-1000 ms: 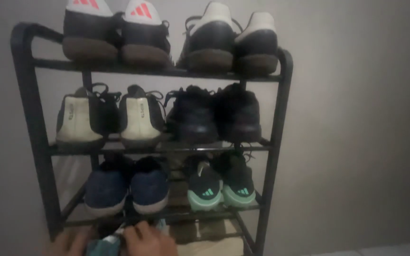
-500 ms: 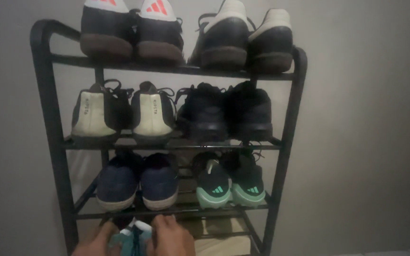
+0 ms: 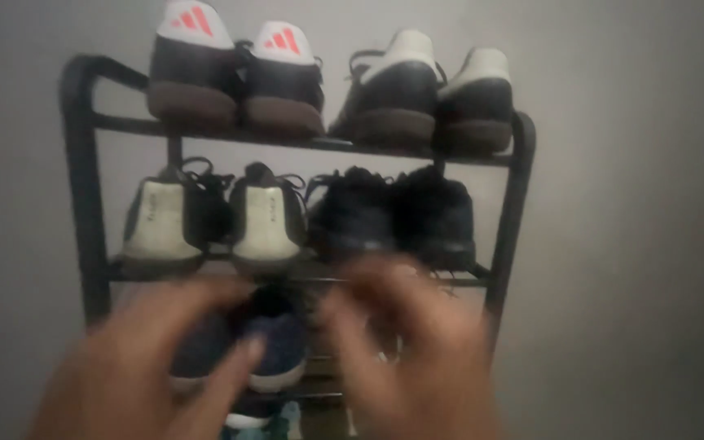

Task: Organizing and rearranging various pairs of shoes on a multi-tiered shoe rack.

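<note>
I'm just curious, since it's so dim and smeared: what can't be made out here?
- Left hand and right hand: motion-blurred in the head view, grip unreadable.
- Pair of dark blue fabric shoes: partly behind the left hand.
- Black metal shoe rack: its bottom tier cut off by the lower edge and covered by both hands.

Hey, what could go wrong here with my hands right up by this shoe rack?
Both hands, left hand and right hand, are blurred and block the view of the lower shelf, so a reach could knock the blue shoes. The top-shelf pairs, red-striped shoes and white-heeled shoes, have heels over the shelf's front edge; bumping the rack might tip them off.
</note>
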